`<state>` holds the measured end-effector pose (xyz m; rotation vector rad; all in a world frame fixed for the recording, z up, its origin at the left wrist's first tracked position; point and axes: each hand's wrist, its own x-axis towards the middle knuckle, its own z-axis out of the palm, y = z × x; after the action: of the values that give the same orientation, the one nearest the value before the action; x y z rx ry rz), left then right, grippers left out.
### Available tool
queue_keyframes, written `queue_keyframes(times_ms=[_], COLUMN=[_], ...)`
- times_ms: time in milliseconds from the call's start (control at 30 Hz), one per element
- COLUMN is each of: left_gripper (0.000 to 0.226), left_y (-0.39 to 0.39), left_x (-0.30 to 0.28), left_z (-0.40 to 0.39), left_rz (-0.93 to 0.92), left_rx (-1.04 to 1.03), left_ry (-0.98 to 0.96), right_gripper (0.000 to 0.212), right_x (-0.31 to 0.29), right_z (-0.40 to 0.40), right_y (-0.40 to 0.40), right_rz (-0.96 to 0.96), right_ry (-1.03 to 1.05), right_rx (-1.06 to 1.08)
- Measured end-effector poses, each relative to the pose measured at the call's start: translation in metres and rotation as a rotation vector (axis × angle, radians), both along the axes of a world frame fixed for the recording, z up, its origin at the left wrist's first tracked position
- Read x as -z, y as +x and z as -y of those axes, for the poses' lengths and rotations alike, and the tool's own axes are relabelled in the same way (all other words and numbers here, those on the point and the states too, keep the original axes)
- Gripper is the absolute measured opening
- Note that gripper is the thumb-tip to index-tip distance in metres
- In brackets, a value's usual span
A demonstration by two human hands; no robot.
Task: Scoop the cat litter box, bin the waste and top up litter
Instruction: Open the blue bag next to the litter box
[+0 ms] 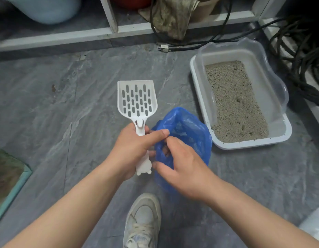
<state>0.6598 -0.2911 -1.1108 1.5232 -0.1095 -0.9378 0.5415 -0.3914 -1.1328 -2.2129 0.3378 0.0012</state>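
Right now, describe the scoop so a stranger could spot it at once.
Start at the litter box on the grey floor, then look left past the blue bag. The scoop is there, held above the floor by its handle in the left hand. It alone is white with a slotted blade.

Both bare forearms come in from the bottom corners of the frame and meet just below its centre. The left hand (132, 149) is curled round the handle of a white scoop (138, 111), thumb lying over the top and pointing right, with the slotted head standing up toward mid-frame. The right hand (182, 165), back turned to the camera, pinches the rim of a blue plastic bag (191, 133) with its fingers tucked into the folds, close beside the left thumb.
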Motion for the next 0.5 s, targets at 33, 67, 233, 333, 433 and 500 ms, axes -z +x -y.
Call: queue_keyframes(times_ms=[33, 67, 233, 333, 433, 500], left_gripper=[0.041, 0.041, 0.035, 0.031, 0.029, 0.027], left_y=[0.001, 0.002, 0.012, 0.018, 0.021, 0.022], left_x=[0.000, 0.002, 0.012, 0.016, 0.017, 0.016], left_z=[0.000, -0.001, -0.008, -0.009, -0.009, -0.009], left_rz=[-0.010, -0.017, 0.021, 0.038, 0.031, -0.009], left_rx=[0.011, 0.015, -0.067, -0.142, -0.212, -0.246], left_ry=[-0.006, -0.013, 0.042, 0.078, 0.104, 0.102], right_gripper=[0.035, 0.039, 0.066, 0.059, 0.060, 0.037], right_x=[0.001, 0.001, 0.003, 0.002, -0.003, 0.001], right_z=[0.001, 0.002, 0.006, 0.009, 0.010, 0.006], right_y=[0.000, 0.000, -0.005, -0.006, -0.005, -0.007], right_rz=[-0.014, -0.025, -0.042, -0.032, -0.154, -0.129], right_ry=[0.001, 0.002, 0.048, -0.103, -0.385, -0.436], right_rx=[-0.006, -0.011, 0.026, 0.036, -0.075, -0.129])
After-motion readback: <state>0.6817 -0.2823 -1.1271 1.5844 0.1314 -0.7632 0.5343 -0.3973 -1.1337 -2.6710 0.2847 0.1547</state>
